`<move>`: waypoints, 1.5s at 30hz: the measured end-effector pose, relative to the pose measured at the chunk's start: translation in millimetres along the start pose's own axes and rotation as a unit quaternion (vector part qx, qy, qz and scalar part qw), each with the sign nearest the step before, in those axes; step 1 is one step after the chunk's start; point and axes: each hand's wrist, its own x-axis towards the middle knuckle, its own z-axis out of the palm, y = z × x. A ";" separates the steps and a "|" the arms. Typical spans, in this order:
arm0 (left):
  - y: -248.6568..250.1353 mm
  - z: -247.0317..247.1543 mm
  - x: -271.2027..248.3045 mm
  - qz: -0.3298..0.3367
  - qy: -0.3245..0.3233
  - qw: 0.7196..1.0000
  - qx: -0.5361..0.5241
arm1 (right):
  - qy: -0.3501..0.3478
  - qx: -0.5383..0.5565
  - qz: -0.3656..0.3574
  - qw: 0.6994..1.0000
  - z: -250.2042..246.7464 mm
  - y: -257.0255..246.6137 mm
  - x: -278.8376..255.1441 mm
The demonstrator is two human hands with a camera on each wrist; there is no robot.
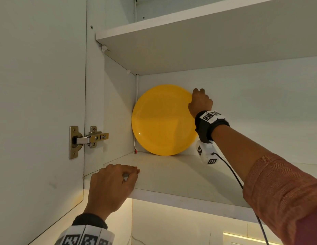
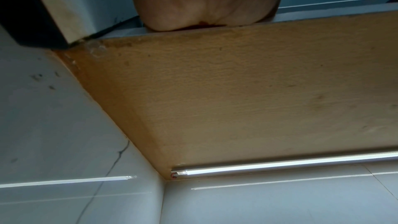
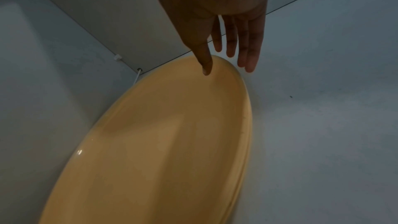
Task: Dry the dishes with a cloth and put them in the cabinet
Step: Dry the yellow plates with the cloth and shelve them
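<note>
In the head view, the yellow plate [image 1: 163, 121] is standing on edge at the back left corner of the lower cabinet shelf [image 1: 180, 175], leaning against the rear wall, probably so that it takes little room and leaves the shelf free for more dishes. The right hand [image 1: 200, 103] is reaching in to the plate's rim at about two o'clock, seemingly steadying it so it does not roll or slide down. The left hand [image 1: 111, 188] is resting on the shelf's front edge at about seven o'clock from the plate, its fingers loosely curled over the lip, likely bracing the person during the high reach. In the left wrist view, only the heel of the left hand is showing, pressed on the shelf edge; its fingers cannot be told here. In the right wrist view, the right hand's fingers [image 3: 251, 54] are lying straight and slightly spread behind the rim, while the thumb is touching the plate's face, a light hold rather than a grip.
</note>
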 end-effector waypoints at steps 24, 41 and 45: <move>85.5 -27.9 -121.0 0.052 0.035 0.979 -0.193 | -0.444 0.150 0.067 0.881 -246.6 54.4 -284.8; 26.8 7.9 -512.9 -0.472 -0.454 0.755 0.028 | -0.703 -0.077 0.209 0.675 -114.3 239.7 -718.7; 24.7 -3.4 -545.9 -0.651 -0.330 0.672 0.126 | -0.674 -0.105 0.205 0.702 -111.3 262.2 -770.6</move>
